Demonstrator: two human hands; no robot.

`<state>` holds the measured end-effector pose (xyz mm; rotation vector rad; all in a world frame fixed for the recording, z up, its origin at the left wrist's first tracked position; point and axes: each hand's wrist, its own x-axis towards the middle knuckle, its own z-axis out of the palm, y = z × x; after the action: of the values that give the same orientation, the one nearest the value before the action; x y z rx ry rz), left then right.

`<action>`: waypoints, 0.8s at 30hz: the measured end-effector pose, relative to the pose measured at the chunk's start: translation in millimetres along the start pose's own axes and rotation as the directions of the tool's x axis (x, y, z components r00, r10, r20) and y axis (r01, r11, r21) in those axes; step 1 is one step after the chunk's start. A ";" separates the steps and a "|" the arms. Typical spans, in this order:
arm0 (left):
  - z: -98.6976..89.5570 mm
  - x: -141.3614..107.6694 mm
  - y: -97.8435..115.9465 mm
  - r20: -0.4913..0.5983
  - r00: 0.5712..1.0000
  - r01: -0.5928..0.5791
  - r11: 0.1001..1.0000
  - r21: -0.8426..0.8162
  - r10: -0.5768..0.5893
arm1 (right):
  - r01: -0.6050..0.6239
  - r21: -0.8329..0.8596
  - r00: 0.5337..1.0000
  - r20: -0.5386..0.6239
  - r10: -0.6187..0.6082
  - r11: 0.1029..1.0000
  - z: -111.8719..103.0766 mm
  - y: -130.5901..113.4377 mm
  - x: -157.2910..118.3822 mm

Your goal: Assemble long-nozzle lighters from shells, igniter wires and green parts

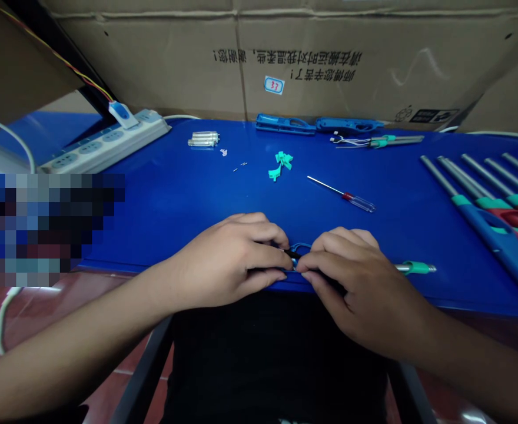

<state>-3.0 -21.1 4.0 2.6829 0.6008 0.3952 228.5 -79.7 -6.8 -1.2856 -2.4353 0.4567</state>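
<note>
At the near edge of the table (153,194), the left hand (241,253) and right hand (351,271) each have a pinched grip on a mostly hidden blue part (301,244). Beyond lie a screwdriver (346,195), then green clips (284,159); farther, blue shells (285,124) by the cardboard (162,70).

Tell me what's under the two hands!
Between left hand and right hand, a blue part and black piece peek out; a metal tube with a green piece shows farther right. The hands cover the rest.

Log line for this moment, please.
left hand: on partly hidden blue piece | right hand: on same piece | screwdriver: on table, beyond hands | green parts: left of screwdriver
</note>
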 end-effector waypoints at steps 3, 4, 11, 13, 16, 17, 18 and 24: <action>0.3 -1.1 -0.1 -0.004 1.000 -0.009 1.000 0.008 0.009 | 0.001 0.013 1.000 -0.007 -0.001 1.000 0.0 -0.1 -0.2; 0.4 -1.4 -0.2 -0.005 1.000 -0.016 1.000 0.015 0.016 | 0.001 0.015 1.000 -0.006 -0.001 1.000 0.1 -0.5 -0.1; 0.3 -2.0 0.5 0.009 1.000 -0.005 0.999 0.052 0.004 | 0.021 -0.003 0.999 0.024 -0.021 1.000 -5.9 3.1 2.7; 0.0 -2.0 1.4 0.017 1.000 0.018 0.998 0.056 -0.019 | 0.054 0.016 0.998 0.020 -0.054 0.998 -11.1 8.2 6.3; -0.1 -2.8 3.4 0.028 0.998 0.055 0.998 0.012 -0.055 | 0.082 0.013 0.997 0.001 -0.082 0.997 -18.5 15.8 17.4; 0.2 -3.4 4.4 0.026 0.997 0.069 0.998 -0.003 -0.069 | 0.101 0.007 0.994 0.028 -0.101 0.995 -20.4 17.4 22.2; 0.7 -4.2 5.6 0.023 0.996 0.088 0.996 -0.011 -0.088 | 0.129 0.003 0.989 0.074 -0.129 0.992 -21.9 18.4 27.2; 12.6 -12.8 17.8 -0.090 0.971 0.228 0.972 0.052 -0.222 | 0.304 -0.041 0.929 0.232 -0.287 0.952 -24.5 18.0 43.9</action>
<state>-3.6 -45.6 -2.5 2.6271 0.9461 0.4332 229.2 -30.4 13.8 -0.9089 -2.8011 0.4488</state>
